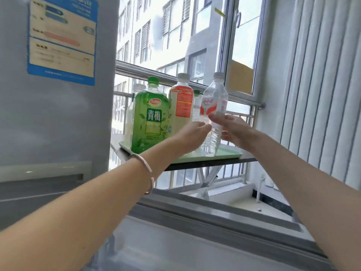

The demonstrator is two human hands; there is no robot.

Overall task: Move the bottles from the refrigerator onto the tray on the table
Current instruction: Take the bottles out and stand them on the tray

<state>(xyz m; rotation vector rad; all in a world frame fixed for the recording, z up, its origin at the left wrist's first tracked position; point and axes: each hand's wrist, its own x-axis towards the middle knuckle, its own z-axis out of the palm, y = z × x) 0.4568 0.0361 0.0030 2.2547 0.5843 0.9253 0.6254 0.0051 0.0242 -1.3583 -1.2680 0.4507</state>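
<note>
Clear water bottle (pixel 213 114) stands slightly tilted on the pale green tray (pixel 226 154), at the tray's right end, near its right edge. Left hand (pixel 192 136) is at the bottle's lower left with fingers curled toward it; right hand (pixel 232 130) is at its lower right, thumb and fingers partly open around the body. Whether either hand grips firmly cannot be told; both appear to touch the bottle. Left of this bottle on the tray: a pale bottle with an orange label and white cap (pixel 180 106), then a large green bottle (pixel 149 118) with a green cap at the tray's left front, its label reading "青梅". More bottles stand behind these, mostly hidden. The water bottle's label is red and white; its script is too blurred to read. The tray sits on a dark folding table (pixel 211 164), filling most of the top. The grey refrigerator (pixel 58 114) stands just left of the tray, carrying a blue-bordered sticker (pixel 62 38), text illegible. A bracelet (pixel 144 167) is on the left wrist.
</note>
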